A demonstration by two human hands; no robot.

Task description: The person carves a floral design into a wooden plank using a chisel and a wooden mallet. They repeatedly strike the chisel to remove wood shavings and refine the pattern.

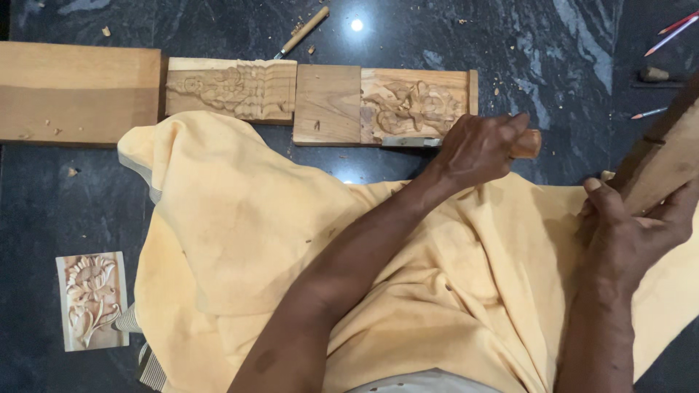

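Head view: left hand wraps tight round a chisel by its wooden handle, blade on the carved panel; right hand clamps a wooden mallet; chisel looks stiff, light, sharp, so best gripped by the handle.

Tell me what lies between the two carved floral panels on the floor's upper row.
In the head view, a plain uncarved wooden block sits between the left carved panel and the right carved panel, seemingly butting against both.

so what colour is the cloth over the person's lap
Pale yellow cloth, with thin striped edging at its left corners; the head view shows it best.
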